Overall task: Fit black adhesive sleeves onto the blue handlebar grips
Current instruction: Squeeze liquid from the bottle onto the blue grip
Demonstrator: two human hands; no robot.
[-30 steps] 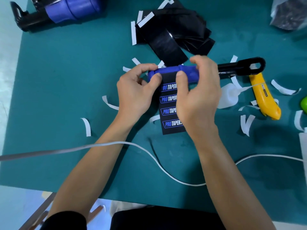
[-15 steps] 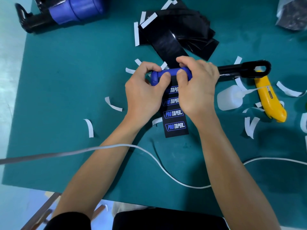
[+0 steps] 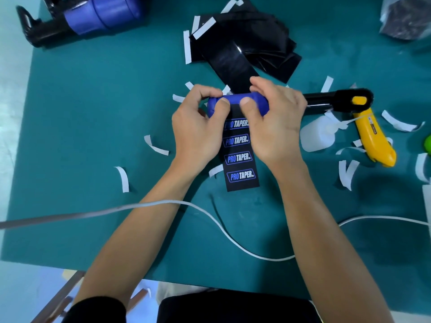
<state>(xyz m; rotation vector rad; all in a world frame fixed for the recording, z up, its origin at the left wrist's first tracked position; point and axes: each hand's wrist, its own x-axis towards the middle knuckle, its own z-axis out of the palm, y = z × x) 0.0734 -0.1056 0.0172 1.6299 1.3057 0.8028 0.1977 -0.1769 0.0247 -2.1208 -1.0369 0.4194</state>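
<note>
A blue handlebar grip (image 3: 235, 101) sits on a black bar (image 3: 326, 101) that lies across the middle of the green mat. A black adhesive sleeve (image 3: 240, 159) printed with PRO TAPER logos hangs from the grip toward me. My left hand (image 3: 198, 127) grips the grip's left end, its thumb pressing the sleeve's top edge. My right hand (image 3: 275, 122) curls over the grip's right part, thumb on the sleeve too. A pile of black sleeves (image 3: 245, 43) lies beyond. More blue grips on a black holder (image 3: 93, 15) rest at the far left.
A yellow utility knife (image 3: 373, 138) and a small white bottle (image 3: 317, 136) lie right of my hands. White backing strips (image 3: 123, 178) are scattered over the green mat (image 3: 81, 101). A white cable (image 3: 233, 229) crosses the mat under my forearms. A plastic bag (image 3: 405, 17) sits far right.
My right hand slid left along the grip, bringing both thumbs close together on the sleeve's top edge. Less of the sleeve is covered by my hands now.
</note>
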